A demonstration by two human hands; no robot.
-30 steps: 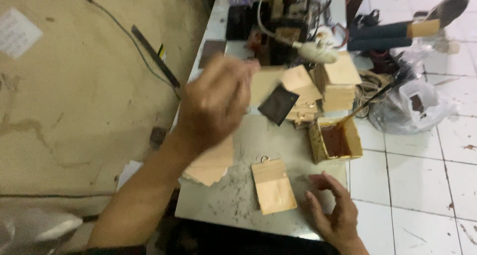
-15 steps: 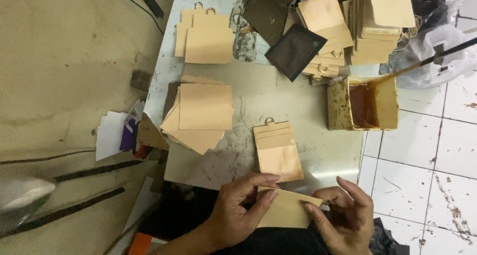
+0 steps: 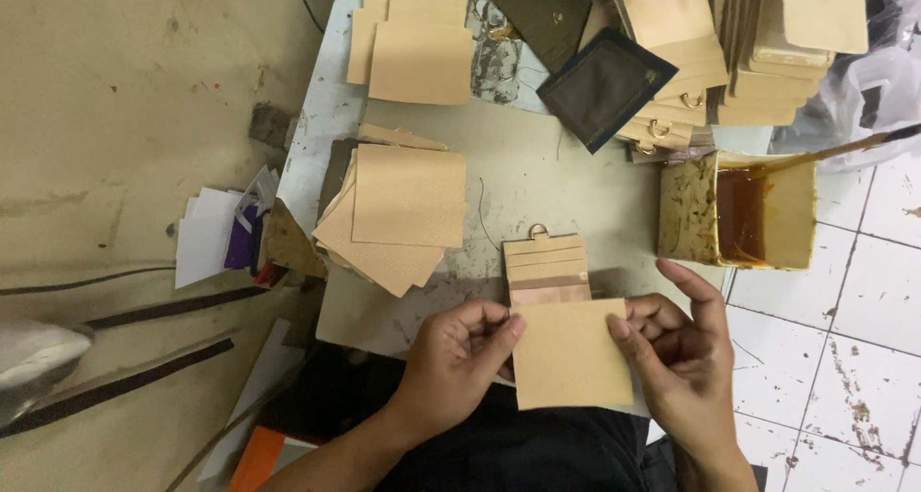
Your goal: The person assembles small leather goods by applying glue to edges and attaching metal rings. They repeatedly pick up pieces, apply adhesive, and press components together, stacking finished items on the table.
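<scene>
Since half a second ago your hands have come up from the near edge, and the tan leather panel [image 3: 570, 353] they carry now overlaps the lower part of the card holder [image 3: 547, 267]. A second ago your left hand was raised far out over the worktop; now it is back at the panel.

The worktop [image 3: 537, 166] stretches away from your hands, grey and glue-stained. Up and to the right of your right hand stand tall stacks of finished tan holders [image 3: 739, 51]. Ahead of your left hand lies a loose pile of tan leather squares [image 3: 398, 214], with a smaller pile [image 3: 413, 51] well beyond it. Just beyond your right hand sits an open glue tin [image 3: 739, 209] with a brush [image 3: 835, 152] leaning in it. A dark wallet piece [image 3: 604, 87] lies farther out.

Your left hand [image 3: 451, 358] pinches the panel's left edge with thumb and fingers; your right hand [image 3: 676, 353] pinches its right edge the same way.
</scene>
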